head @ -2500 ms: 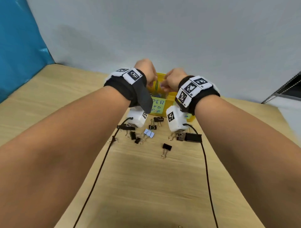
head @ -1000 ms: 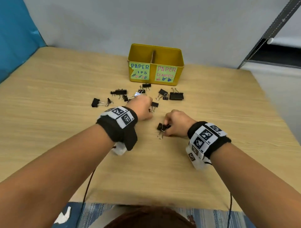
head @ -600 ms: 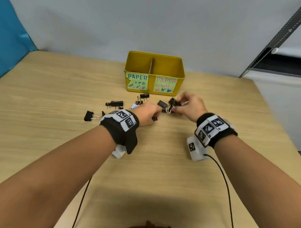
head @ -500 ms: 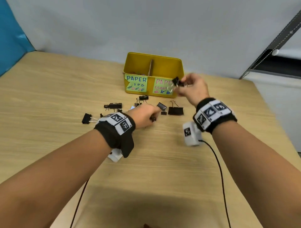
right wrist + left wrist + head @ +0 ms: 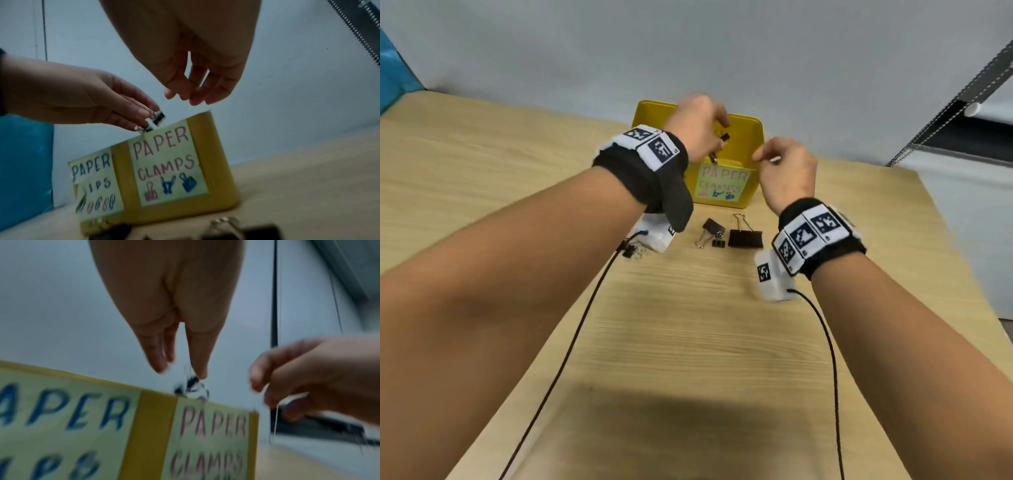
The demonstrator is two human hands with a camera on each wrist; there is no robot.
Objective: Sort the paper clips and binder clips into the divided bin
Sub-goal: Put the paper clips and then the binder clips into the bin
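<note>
The yellow divided bin [image 5: 755,171] stands at the far middle of the table, its right half labelled "PAPER CLAMPS". My left hand [image 5: 711,144] hovers over that right compartment and pinches two small black binder clips [image 5: 158,117], which look blurred in the left wrist view [image 5: 193,388]. Just right of it, by the bin's right front corner, my right hand [image 5: 765,158] hangs with loose fingers [image 5: 197,99] and holds nothing. The bin's inside is hidden by my hands.
In front of the bin lie a large black binder clip [image 5: 745,238], a medium one [image 5: 711,227] and a tiny one [image 5: 718,243]. More small clips [image 5: 633,252] lie under my left wrist. Two black cables trail toward me. A metal shelf rail [image 5: 959,99] stands at the right.
My left hand rose from the table with small clips and now hovers over the bin. My right hand, which carried a binder clip to the bin, is now empty.
</note>
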